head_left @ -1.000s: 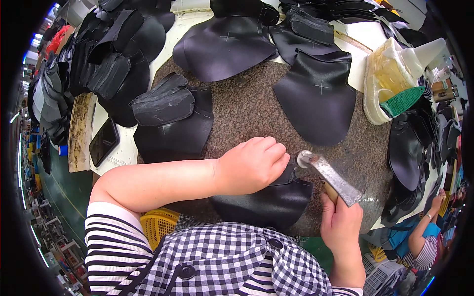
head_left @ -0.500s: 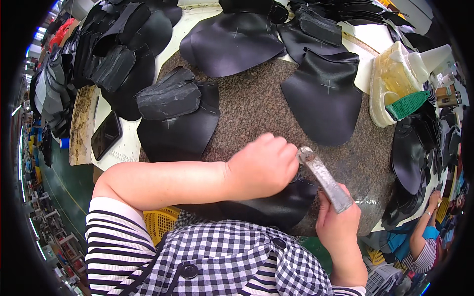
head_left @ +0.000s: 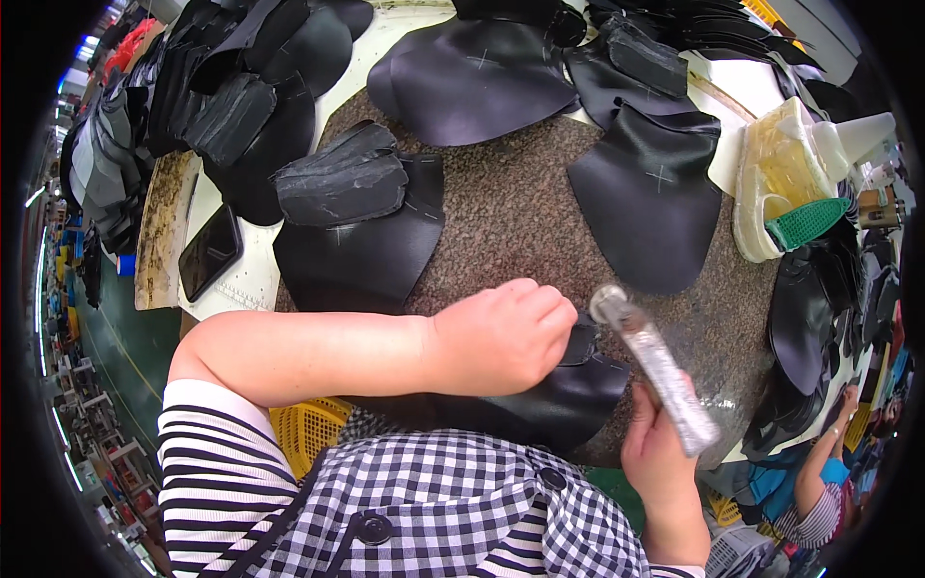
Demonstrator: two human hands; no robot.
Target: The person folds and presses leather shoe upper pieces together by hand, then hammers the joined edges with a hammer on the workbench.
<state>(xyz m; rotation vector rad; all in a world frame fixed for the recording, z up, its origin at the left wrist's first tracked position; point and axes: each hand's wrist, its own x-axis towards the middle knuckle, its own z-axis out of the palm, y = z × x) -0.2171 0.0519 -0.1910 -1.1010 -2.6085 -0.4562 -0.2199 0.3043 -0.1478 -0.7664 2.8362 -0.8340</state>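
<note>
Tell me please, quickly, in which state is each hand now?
Left hand: closed, fingers curled; whether it pinches anything cannot be told.
Right hand: closed, holding the hammer.

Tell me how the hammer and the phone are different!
The hammer is held in the right hand; the phone lies on a white surface.
The hammer's metal head is silvery; the phone is black.
The hammer looks blurry; the phone looks sharper.
Both look longer than wide.
</note>
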